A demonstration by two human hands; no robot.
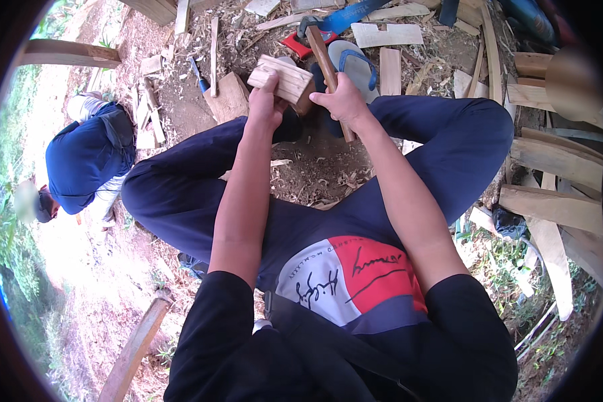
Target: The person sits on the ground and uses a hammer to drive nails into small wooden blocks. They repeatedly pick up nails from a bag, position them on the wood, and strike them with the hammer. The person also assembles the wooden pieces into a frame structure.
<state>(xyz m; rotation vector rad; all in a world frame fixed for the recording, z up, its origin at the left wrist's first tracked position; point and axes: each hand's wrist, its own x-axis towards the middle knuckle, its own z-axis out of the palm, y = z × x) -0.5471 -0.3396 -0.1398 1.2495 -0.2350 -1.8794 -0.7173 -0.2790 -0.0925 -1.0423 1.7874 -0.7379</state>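
Observation:
My left hand (266, 104) grips a pale, roughly rectangular wooden block (288, 80) in front of my shins, thumb on its upper face. In my right hand (342, 102) is a brown wooden handle (323, 57), tilted, its lower end sticking out below my fist. Something dark sits by the handle's upper end; I cannot tell whether it is part of the same tool. The right thumb points toward the block's near corner. Just beyond lies a saw with a red grip (303, 44) and a blue part (355, 16).
Wood shavings and offcuts litter the ground. A blue-handled tool (199, 77) lies beside a flat wood piece (228, 98). A blue-strapped sandal (354, 61) is beyond my right hand. Planks (549, 164) are stacked at right. At left, a person in dark blue (90, 157) bends over.

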